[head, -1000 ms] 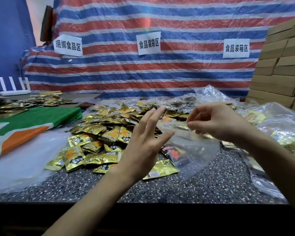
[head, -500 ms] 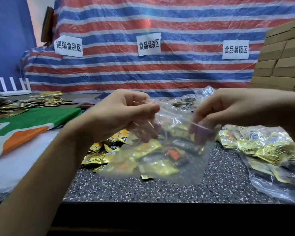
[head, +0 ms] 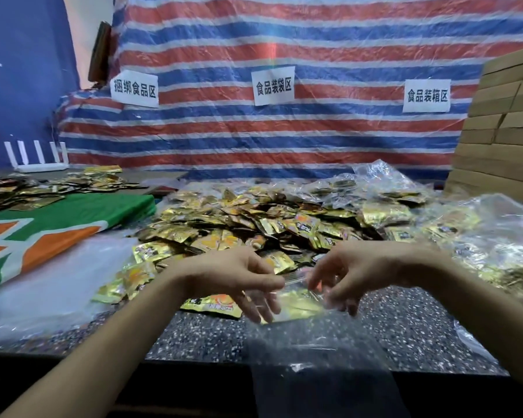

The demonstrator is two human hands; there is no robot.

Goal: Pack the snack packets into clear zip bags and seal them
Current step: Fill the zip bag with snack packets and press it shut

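Hanging from both hands at the near edge of the desk, the clear zip bag droops past the desk's front, its mouth held up between the wrists. The left hand pinches the bag's top strip between thumb and forefinger, the other fingers trailing down behind the plastic. The right hand grasps the opposite side of the mouth with curled fingers (motion blur hides exactly how they lie). At least one gold packet sits in the upper part of the bag; the lower part looks see-through. Just left of the bag an orange-printed packet lies flat on the speckled desk. Behind the hands spreads a broad heap of snack packets, gold and dark. To the right lie filled bags, and past them rises a stack of cardboard boxes. To the left are a clear plastic sheet and a green and orange cloth, with a white router farther back. A striped tarp with three paper signs covers the back.
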